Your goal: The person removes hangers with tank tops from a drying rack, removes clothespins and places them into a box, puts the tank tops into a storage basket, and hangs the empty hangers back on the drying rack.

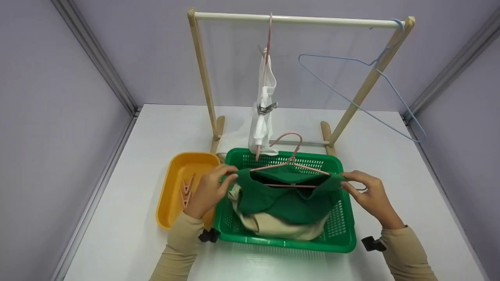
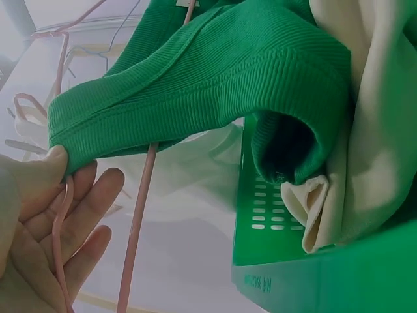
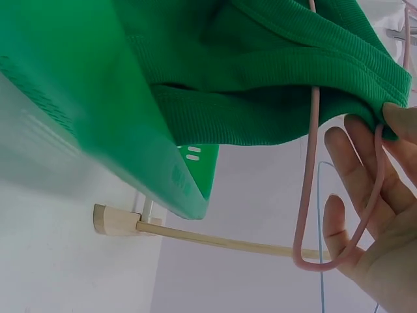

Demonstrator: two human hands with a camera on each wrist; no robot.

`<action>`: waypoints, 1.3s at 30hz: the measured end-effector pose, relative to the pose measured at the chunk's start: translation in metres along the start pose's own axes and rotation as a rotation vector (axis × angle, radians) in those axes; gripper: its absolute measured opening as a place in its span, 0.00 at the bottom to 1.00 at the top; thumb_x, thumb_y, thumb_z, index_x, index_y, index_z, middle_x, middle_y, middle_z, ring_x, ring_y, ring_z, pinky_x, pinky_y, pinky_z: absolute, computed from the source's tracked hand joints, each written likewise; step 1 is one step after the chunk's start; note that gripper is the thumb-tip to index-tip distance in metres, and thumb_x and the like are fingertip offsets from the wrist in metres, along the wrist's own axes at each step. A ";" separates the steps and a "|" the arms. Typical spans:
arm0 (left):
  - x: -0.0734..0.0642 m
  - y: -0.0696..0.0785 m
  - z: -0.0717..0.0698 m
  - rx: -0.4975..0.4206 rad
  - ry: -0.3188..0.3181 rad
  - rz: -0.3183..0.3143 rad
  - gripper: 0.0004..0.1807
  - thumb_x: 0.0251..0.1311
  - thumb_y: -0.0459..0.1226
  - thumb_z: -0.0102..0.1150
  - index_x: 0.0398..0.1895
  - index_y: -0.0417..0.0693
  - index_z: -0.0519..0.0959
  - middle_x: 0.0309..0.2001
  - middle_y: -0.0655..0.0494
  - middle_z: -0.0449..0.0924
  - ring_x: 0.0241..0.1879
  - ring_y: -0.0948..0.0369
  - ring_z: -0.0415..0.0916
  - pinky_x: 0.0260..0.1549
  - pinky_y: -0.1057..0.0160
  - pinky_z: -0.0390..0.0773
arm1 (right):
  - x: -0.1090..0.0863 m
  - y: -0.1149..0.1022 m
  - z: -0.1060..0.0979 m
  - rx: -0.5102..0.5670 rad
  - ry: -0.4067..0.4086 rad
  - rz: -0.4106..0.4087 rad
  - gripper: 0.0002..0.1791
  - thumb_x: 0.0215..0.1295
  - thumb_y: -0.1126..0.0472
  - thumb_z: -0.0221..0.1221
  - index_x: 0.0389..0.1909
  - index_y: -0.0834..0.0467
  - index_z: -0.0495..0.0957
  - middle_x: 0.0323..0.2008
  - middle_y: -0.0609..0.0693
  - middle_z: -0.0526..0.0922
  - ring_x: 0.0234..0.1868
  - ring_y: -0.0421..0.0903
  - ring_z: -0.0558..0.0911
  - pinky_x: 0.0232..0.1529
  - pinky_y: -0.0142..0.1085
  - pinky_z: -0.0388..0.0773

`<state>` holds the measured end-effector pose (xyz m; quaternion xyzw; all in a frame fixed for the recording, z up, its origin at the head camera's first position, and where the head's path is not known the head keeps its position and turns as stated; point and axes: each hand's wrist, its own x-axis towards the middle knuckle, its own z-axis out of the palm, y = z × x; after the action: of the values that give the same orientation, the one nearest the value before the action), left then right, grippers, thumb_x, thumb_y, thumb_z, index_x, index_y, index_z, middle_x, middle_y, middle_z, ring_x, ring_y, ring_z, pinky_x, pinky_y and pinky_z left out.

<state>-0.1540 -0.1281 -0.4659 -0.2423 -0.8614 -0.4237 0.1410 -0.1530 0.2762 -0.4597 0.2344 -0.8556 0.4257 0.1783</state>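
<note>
A green ribbed garment [image 1: 269,199] hangs over a pink hanger [image 1: 291,160], whose hook stands up above the neckline. At the garment's left shoulder edge, my left hand [image 1: 213,187] pinches the fabric between thumb and fingers. My right hand [image 1: 367,191] pinches the opposite shoulder edge. In the right wrist view the pink hanger's rounded end [image 3: 313,261] pokes out past the fabric and passes in front of the fingers. The left wrist view shows the hanger wire [image 2: 62,228] crossing the left palm. Beneath the garment, beige cloth [image 1: 281,228] lies in a green basket [image 1: 285,244].
A wooden rack [image 1: 300,18] stands behind the basket. From its bar hang a white garment [image 1: 263,117] on a pink hanger, with a metal clip, and a bare blue hanger [image 1: 343,58]. A yellow tray [image 1: 164,207] holding pink clothespins [image 1: 186,193] sits left of the basket.
</note>
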 end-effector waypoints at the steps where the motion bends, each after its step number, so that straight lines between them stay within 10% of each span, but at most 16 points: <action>1: 0.000 0.000 0.000 0.001 -0.001 -0.004 0.11 0.68 0.37 0.53 0.46 0.43 0.80 0.41 0.50 0.83 0.40 0.60 0.81 0.44 0.61 0.83 | 0.000 0.000 0.000 0.002 0.003 0.000 0.16 0.50 0.80 0.63 0.40 0.64 0.84 0.32 0.52 0.86 0.41 0.21 0.79 0.44 0.12 0.75; 39: -0.003 -0.004 -0.001 0.018 0.080 -0.007 0.10 0.66 0.36 0.55 0.45 0.41 0.81 0.42 0.49 0.84 0.34 0.61 0.81 0.39 0.62 0.84 | 0.002 0.002 -0.001 0.062 0.131 -0.048 0.14 0.48 0.84 0.61 0.34 0.67 0.84 0.33 0.42 0.87 0.39 0.25 0.81 0.47 0.14 0.75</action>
<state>-0.1533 -0.1321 -0.4697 -0.2207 -0.8597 -0.4256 0.1762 -0.1555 0.2780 -0.4594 0.2320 -0.8227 0.4618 0.2369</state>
